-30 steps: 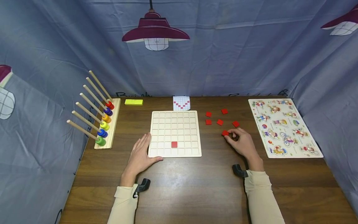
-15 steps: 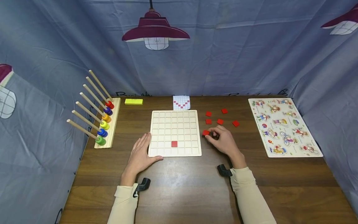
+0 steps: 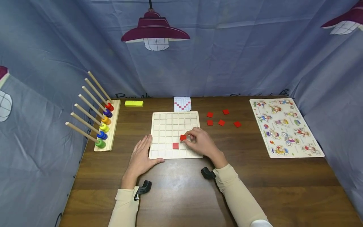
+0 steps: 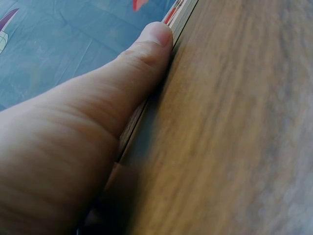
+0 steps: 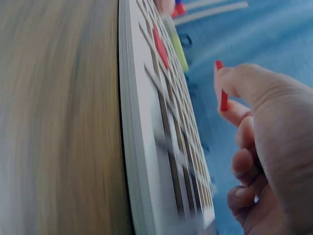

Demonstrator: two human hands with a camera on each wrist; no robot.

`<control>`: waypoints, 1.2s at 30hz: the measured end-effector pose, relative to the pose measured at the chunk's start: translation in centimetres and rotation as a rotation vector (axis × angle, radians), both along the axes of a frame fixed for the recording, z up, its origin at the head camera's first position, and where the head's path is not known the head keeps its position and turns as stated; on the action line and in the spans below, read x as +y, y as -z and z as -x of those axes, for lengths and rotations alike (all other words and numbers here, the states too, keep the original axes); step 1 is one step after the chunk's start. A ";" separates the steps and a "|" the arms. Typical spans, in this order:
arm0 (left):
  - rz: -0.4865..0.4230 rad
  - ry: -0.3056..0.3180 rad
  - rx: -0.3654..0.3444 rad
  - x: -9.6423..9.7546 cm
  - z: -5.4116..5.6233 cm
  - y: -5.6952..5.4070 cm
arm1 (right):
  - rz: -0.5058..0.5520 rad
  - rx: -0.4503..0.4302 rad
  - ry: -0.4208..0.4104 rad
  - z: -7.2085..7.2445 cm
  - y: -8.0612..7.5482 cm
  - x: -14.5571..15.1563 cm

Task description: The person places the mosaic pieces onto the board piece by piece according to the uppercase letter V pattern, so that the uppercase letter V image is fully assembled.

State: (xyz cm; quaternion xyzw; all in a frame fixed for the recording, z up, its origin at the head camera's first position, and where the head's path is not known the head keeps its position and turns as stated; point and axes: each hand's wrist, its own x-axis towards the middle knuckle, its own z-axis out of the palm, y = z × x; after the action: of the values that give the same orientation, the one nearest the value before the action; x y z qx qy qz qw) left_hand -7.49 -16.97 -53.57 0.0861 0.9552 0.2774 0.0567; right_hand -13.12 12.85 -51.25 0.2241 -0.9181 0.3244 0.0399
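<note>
A pale wooden grid board (image 3: 164, 126) lies on the table in the head view. My left hand (image 3: 140, 157) rests at its lower left corner, fingers straight along the left side and thumb (image 4: 154, 39) against the front edge. Between thumb and forefinger my right hand (image 3: 202, 143) pinches a red square tile (image 3: 183, 137). In the right wrist view the pinched tile (image 5: 221, 88) is raised above the board's surface. One red tile (image 3: 175, 145) sits in a cell in the second row from the front, just left of and below the held one.
Several red tiles (image 3: 221, 123) lie loose right of the board. A pattern card (image 3: 182, 104) with a red V of squares lies behind it. At left stands a peg rack (image 3: 112, 126) with coloured rings, near a yellow block (image 3: 134, 103). A picture puzzle (image 3: 286, 129) lies at right.
My right hand has carried the red tile leftward from the loose tiles to over the grid board. The left hand has stayed at the corner. The head view has shifted slightly.
</note>
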 end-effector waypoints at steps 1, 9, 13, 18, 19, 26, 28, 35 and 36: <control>0.001 -0.001 -0.002 0.0 -0.1 0.0 | -0.012 0.005 -0.014 0.0 0.0 -0.7; 0.011 0.002 -0.008 0.0 -0.1 0.1 | -0.131 -0.055 -0.042 0.4 0.5 -4.2; 0.010 0.001 0.003 0.0 0.1 0.1 | -0.159 -0.051 -0.023 0.6 0.7 -5.0; 0.005 0.005 0.002 0.0 0.1 0.1 | -0.166 -0.046 -0.009 0.8 0.7 -5.7; 0.006 0.004 -0.001 0.0 0.0 0.1 | -0.169 -0.046 -0.012 0.8 0.7 -5.8; 0.006 0.000 0.004 -0.1 -0.1 0.1 | -0.206 -0.032 -0.021 0.7 0.3 -6.7; 0.007 -0.001 0.003 -0.1 -0.1 0.1 | -0.218 -0.027 -0.023 0.6 0.3 -6.9; 0.012 0.005 0.003 -0.1 -0.1 0.0 | -0.241 -0.018 -0.010 0.5 0.1 -7.1; 0.013 0.005 0.003 -0.1 -0.1 0.0 | -0.245 -0.018 -0.009 0.5 0.1 -7.2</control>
State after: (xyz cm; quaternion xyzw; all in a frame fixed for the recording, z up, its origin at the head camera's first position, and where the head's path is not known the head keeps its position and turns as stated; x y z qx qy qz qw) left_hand -7.40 -17.04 -53.53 0.0885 0.9569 0.2707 0.0568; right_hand -13.65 5.69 -51.31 0.2284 -0.9502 0.2119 0.0024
